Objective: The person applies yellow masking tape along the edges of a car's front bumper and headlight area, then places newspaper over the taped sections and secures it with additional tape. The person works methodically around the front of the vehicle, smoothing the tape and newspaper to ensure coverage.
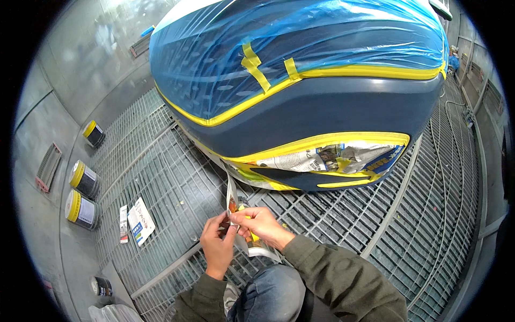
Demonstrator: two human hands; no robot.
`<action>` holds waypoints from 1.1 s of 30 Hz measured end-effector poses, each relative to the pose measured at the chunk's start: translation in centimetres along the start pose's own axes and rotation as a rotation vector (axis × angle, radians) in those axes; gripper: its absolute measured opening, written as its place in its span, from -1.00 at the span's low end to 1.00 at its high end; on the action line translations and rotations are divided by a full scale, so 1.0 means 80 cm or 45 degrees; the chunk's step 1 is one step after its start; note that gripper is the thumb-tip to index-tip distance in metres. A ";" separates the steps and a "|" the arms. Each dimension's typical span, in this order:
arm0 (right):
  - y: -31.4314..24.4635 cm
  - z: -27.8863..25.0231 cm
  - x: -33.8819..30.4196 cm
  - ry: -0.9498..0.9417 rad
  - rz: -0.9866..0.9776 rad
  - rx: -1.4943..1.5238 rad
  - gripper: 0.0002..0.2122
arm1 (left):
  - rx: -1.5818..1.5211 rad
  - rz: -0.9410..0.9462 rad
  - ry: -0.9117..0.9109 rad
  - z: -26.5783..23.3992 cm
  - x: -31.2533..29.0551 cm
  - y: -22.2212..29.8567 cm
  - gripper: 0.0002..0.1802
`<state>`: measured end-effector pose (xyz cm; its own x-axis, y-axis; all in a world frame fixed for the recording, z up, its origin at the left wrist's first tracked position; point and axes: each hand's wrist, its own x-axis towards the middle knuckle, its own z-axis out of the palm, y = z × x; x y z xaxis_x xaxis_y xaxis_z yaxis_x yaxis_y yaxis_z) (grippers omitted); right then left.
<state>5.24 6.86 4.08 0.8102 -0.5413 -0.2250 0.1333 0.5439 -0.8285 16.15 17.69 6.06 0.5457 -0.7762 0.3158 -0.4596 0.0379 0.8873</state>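
Observation:
A dark blue car bumper fills the upper middle, its top wrapped in blue plastic film edged with yellow masking tape. Newspaper taped with yellow covers a lower opening. Below it, my left hand and my right hand pinch a strip of newspaper with yellow tape on it, which hangs from the bumper's lower edge. My knee in blue jeans is under the hands.
A metal grate floor spreads all around. Three cans with yellow lids stand along the left wall, a smaller dark can is lower left, and folded papers lie on the grate. A hose runs at the far right.

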 end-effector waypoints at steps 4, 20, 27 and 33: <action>0.001 0.005 -0.004 0.055 -0.016 -0.040 -0.75 | -0.037 -0.009 0.043 0.001 0.001 -0.004 -0.70; 0.009 -0.005 0.003 -0.141 -0.002 -0.015 -0.67 | -0.005 -0.027 0.035 -0.017 -0.002 -0.003 -0.75; 0.009 -0.001 0.000 -0.111 0.026 0.017 -0.68 | 0.054 0.020 0.080 -0.017 -0.005 -0.005 -0.80; 0.005 0.003 -0.003 -0.008 -0.012 -0.168 -0.73 | 0.073 -0.230 0.028 -0.028 0.001 -0.008 -0.75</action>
<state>5.23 7.37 3.93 0.8131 -0.5413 -0.2142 0.0645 0.4495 -0.8910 18.06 19.01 6.24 0.6378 -0.7532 0.1609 -0.3916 -0.1371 0.9099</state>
